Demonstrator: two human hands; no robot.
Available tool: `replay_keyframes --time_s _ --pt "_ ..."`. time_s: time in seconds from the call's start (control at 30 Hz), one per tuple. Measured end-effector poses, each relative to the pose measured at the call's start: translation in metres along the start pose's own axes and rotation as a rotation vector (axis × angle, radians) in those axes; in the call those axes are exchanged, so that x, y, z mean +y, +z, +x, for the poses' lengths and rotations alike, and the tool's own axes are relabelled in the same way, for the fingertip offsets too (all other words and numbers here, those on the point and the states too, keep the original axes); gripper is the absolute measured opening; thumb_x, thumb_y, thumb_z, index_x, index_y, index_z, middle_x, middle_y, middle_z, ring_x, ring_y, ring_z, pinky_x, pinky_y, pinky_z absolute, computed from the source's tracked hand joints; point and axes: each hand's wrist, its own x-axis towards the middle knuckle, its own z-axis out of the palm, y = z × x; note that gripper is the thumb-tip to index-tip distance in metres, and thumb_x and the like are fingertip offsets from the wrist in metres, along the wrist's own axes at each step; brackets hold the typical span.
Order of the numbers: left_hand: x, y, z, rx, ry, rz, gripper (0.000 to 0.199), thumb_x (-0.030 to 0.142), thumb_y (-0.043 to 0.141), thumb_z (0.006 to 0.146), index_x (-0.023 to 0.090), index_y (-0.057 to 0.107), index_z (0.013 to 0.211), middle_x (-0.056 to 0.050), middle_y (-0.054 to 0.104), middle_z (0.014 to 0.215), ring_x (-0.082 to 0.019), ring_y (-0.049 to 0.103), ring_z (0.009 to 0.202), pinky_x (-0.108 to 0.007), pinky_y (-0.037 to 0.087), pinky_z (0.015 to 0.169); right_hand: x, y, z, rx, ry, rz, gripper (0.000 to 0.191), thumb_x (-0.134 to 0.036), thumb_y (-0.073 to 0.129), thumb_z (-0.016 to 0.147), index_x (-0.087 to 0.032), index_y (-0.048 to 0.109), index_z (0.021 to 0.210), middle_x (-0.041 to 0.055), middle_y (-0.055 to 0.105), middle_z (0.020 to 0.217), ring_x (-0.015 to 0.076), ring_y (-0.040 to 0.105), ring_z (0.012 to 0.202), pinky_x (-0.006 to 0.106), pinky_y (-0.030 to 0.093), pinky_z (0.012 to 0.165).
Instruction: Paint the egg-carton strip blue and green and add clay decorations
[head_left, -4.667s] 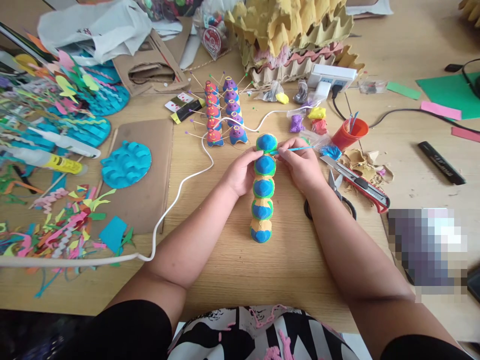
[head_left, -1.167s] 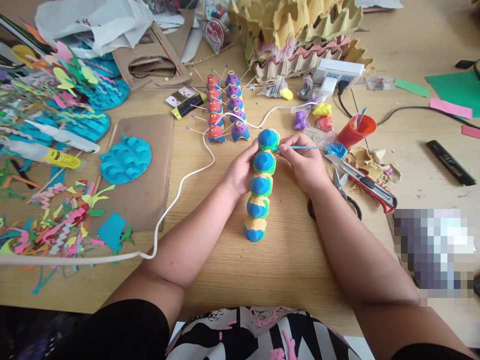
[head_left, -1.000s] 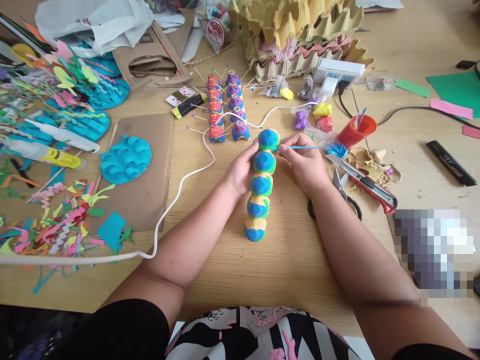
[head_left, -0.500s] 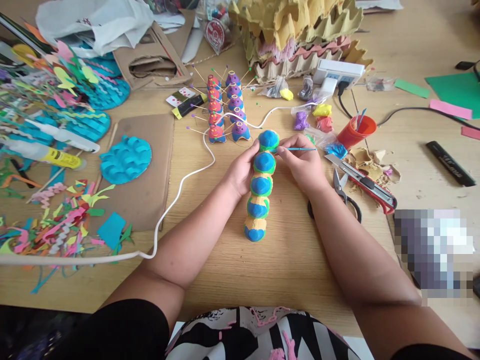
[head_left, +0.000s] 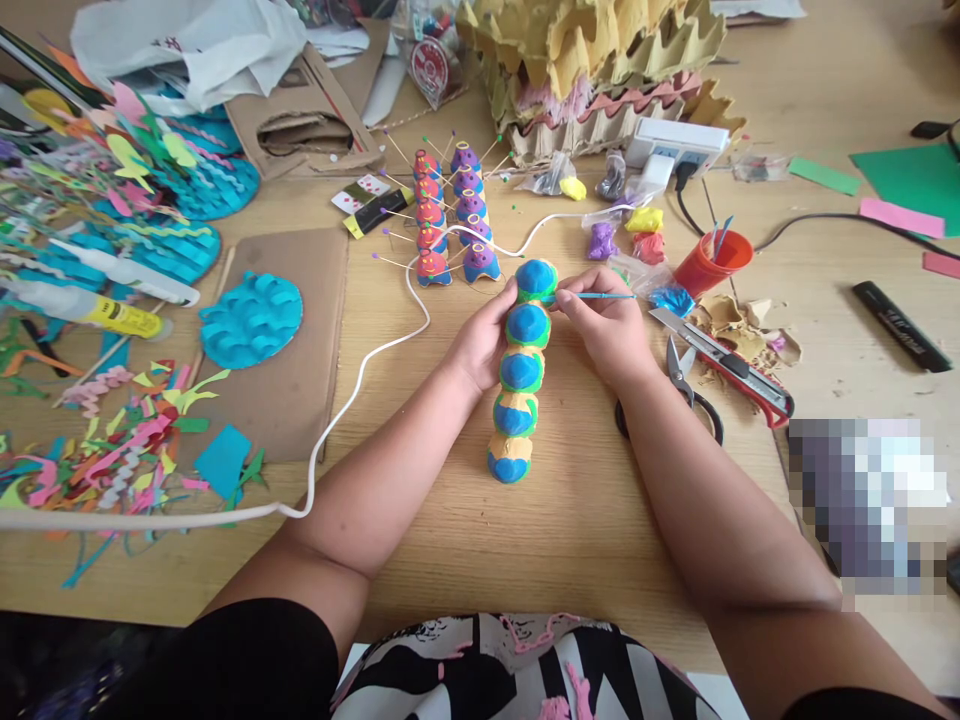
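A strip of several egg-carton bumps, covered in blue and green over a tan base, runs lengthwise in front of me. My left hand is closed on its far left side, thumb near the top bump. From the right, my right hand pinches a thin blue modelling tool, its tip at the green edge between the two farthest bumps. Beyond stand two finished-looking strips with faces and pins, one red and blue, the other purple and blue.
A white cable crosses the table on my left. Scissors, a red utility knife and a red cup lie or stand right. Egg trays are stacked behind. Paper scraps and a blue disc are left.
The tool in my right hand has shifted very slightly at the far bumps. The strip and my left hand stay almost exactly in place.
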Motion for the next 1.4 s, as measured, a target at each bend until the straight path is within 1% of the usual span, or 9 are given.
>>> replay_keyframes --time_s 0.13,0.33,0.5,0.67,0.87,1.03,1.23,1.3,1.4 --pt "0.0 0.001 0.0 0.001 -0.008 -0.023 0.033 0.057 0.063 0.103 0.028 0.079 0.105 -0.002 0.07 0.058 -0.022 0.067 0.049 -0.031 0.051 0.052 -0.001 0.0 0.0 -0.01 -0.006 -0.008 0.051 -0.069 0.092 0.079 -0.026 0.065 0.082 -0.0007 0.075 0.091 0.0169 0.072 0.089 0.036 0.061 0.09" --pt "0.0 -0.003 0.002 -0.022 -0.028 -0.015 0.037 0.062 0.064 0.102 0.029 0.078 0.098 -0.004 0.068 0.057 -0.022 0.065 0.047 -0.029 0.046 0.047 -0.002 0.0 -0.001 -0.012 -0.011 0.004 0.052 -0.069 0.092 0.078 -0.026 0.064 0.081 -0.0002 0.075 0.09 0.0176 0.072 0.09 0.037 0.06 0.09" --pt "0.001 -0.004 0.002 -0.008 -0.024 0.005 0.035 0.059 0.062 0.103 0.029 0.079 0.1 -0.003 0.069 0.058 -0.023 0.067 0.049 -0.031 0.051 0.051 -0.001 0.0 0.0 -0.007 -0.015 0.011 0.05 -0.066 0.092 0.08 -0.025 0.065 0.08 -0.0006 0.075 0.09 0.0165 0.071 0.089 0.036 0.059 0.091" --pt "0.001 -0.005 0.003 -0.005 -0.031 0.007 0.034 0.059 0.065 0.102 0.028 0.075 0.092 -0.003 0.069 0.059 -0.021 0.065 0.047 -0.03 0.049 0.05 0.001 -0.001 0.0 -0.019 -0.003 0.027 0.05 -0.066 0.093 0.078 -0.026 0.064 0.08 -0.0001 0.075 0.093 0.0177 0.072 0.091 0.038 0.06 0.094" --pt "0.002 -0.005 0.003 -0.024 -0.044 -0.002 0.035 0.059 0.064 0.103 0.027 0.076 0.095 -0.003 0.068 0.059 -0.021 0.063 0.047 -0.03 0.047 0.05 0.003 0.0 0.001 -0.011 -0.036 0.025 0.049 -0.066 0.094 0.079 -0.026 0.065 0.08 0.0002 0.074 0.092 0.0175 0.071 0.09 0.037 0.059 0.09" --pt "0.002 -0.004 0.003 -0.032 -0.055 -0.013 0.037 0.062 0.067 0.101 0.027 0.076 0.094 -0.003 0.068 0.059 -0.021 0.064 0.047 -0.029 0.047 0.049 0.002 0.0 0.0 -0.008 -0.04 -0.012 0.049 -0.067 0.093 0.079 -0.027 0.065 0.08 0.0004 0.075 0.092 0.0187 0.072 0.091 0.039 0.061 0.093" --pt "0.002 -0.004 0.003 -0.046 -0.054 -0.002 0.037 0.063 0.063 0.102 0.028 0.076 0.103 -0.004 0.072 0.065 -0.02 0.065 0.049 -0.028 0.048 0.049 0.009 -0.004 0.001 -0.008 0.022 0.099 0.049 -0.066 0.092 0.081 -0.027 0.062 0.084 -0.0015 0.076 0.095 0.0168 0.073 0.089 0.038 0.063 0.091" --pt "0.002 -0.003 0.002 -0.045 -0.052 0.003 0.038 0.062 0.062 0.103 0.027 0.076 0.101 -0.003 0.072 0.065 -0.019 0.065 0.049 -0.028 0.048 0.049 0.01 -0.005 0.002 -0.008 0.054 0.131 0.049 -0.065 0.093 0.08 -0.028 0.061 0.085 -0.0023 0.075 0.093 0.0157 0.073 0.086 0.037 0.064 0.09" --pt "0.003 0.001 -0.002 -0.054 -0.044 0.011 0.042 0.061 0.06 0.106 0.023 0.072 0.092 -0.001 0.065 0.059 -0.016 0.061 0.044 -0.025 0.045 0.045 0.011 -0.006 0.003 0.007 0.095 0.146 0.051 -0.066 0.093 0.079 -0.028 0.06 0.085 -0.0026 0.075 0.092 0.0149 0.073 0.084 0.037 0.064 0.09"
